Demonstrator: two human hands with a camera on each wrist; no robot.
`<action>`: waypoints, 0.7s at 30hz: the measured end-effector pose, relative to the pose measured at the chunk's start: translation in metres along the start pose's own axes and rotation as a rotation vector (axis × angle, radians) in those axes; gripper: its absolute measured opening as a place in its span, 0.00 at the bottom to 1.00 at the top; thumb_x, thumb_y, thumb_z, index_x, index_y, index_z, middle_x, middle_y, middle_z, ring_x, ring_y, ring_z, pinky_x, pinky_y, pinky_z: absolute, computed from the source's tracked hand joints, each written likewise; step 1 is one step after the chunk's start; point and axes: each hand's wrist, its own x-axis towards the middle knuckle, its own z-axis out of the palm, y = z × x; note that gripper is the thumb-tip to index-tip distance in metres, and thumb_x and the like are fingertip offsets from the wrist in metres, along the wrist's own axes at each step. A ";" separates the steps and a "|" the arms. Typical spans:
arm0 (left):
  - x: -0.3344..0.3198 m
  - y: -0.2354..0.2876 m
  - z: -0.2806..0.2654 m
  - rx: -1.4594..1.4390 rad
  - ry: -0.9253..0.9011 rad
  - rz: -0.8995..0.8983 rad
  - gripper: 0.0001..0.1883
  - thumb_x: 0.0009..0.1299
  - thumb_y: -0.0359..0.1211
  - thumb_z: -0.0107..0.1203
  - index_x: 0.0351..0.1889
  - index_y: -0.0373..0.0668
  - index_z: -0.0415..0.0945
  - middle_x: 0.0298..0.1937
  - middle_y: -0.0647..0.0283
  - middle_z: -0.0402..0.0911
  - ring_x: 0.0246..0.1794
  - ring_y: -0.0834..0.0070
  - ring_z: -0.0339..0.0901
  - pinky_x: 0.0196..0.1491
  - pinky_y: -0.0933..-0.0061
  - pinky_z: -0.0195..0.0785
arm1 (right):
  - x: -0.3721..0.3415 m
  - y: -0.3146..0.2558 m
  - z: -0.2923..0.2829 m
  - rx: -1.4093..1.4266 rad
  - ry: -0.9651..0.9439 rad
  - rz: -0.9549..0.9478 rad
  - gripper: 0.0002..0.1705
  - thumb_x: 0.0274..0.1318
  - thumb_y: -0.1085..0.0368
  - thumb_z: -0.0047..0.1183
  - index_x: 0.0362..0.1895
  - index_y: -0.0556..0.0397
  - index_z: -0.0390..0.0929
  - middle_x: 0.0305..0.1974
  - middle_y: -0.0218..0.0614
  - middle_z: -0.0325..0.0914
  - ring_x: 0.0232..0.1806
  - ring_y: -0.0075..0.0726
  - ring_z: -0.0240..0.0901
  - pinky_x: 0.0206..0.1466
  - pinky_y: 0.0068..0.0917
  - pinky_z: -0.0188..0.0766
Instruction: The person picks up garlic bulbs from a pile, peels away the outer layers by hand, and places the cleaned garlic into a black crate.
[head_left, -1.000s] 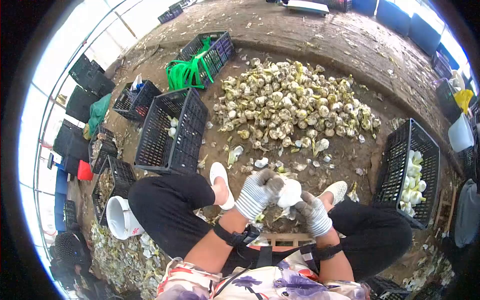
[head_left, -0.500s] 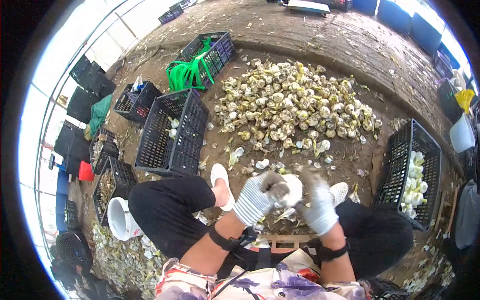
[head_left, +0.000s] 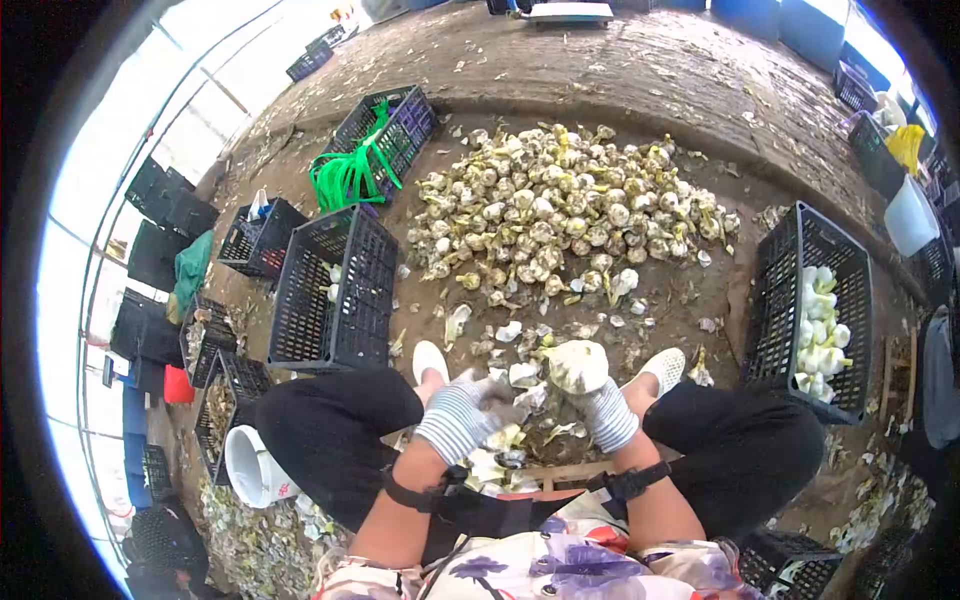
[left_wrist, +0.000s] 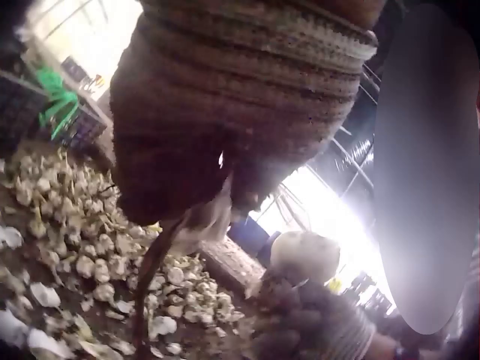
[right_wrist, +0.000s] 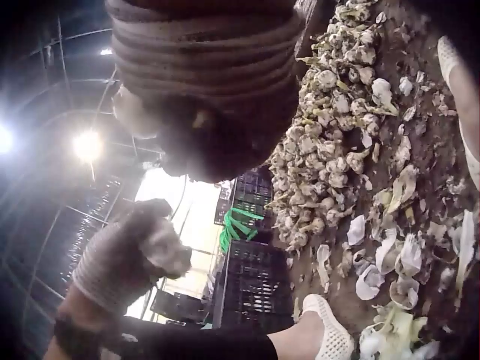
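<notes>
My right hand (head_left: 606,412), in a striped knit glove, grips a large whitish garlic bulb (head_left: 578,367) over the ground between the knees. To its left, apart from the bulb, is my gloved left hand (head_left: 466,414), blurred in the head view. A pale scrap of garlic skin (left_wrist: 206,227) shows between the left fingers, with a thin brown strip hanging under it. The same left hand (right_wrist: 124,259) appears from the side in the right wrist view. Ahead lies a heap of unpeeled garlic bulbs (head_left: 560,205). Loose peelings (head_left: 508,332) lie on the soil below the hands.
At right stands a black crate (head_left: 862,300) with cleaned garlic bulbs (head_left: 822,335). Another black crate (head_left: 375,290) on the left holds a few bulbs. Behind it, green straps (head_left: 350,178) hang over a further crate. A white bucket (head_left: 248,468) stands beside the left knee.
The garlic bulb has gone from the left hand into the right. My left hand has drawn away to the left with a scrap of skin. The head view has tilted slightly upward.
</notes>
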 end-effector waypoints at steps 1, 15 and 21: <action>-0.004 0.018 -0.002 0.092 0.155 0.049 0.20 0.48 0.43 0.63 0.38 0.45 0.76 0.30 0.56 0.76 0.30 0.61 0.73 0.37 0.65 0.68 | -0.005 -0.011 0.005 -0.157 0.001 0.033 0.20 0.52 0.62 0.49 0.51 0.49 0.69 0.46 0.39 0.73 0.46 0.34 0.70 0.49 0.26 0.66; 0.024 0.052 0.018 0.538 0.248 0.434 0.24 0.49 0.33 0.57 0.46 0.41 0.71 0.35 0.55 0.73 0.30 0.61 0.72 0.33 0.64 0.66 | -0.027 -0.018 0.008 -0.006 -0.065 0.150 0.16 0.50 0.69 0.49 0.46 0.56 0.72 0.34 0.28 0.74 0.31 0.20 0.68 0.33 0.20 0.66; 0.032 0.042 0.011 0.343 0.222 0.450 0.13 0.56 0.31 0.51 0.40 0.40 0.73 0.33 0.55 0.75 0.30 0.64 0.73 0.35 0.68 0.67 | -0.035 -0.047 0.016 0.016 -0.151 0.337 0.18 0.50 0.67 0.50 0.47 0.56 0.72 0.37 0.27 0.75 0.35 0.20 0.68 0.36 0.20 0.66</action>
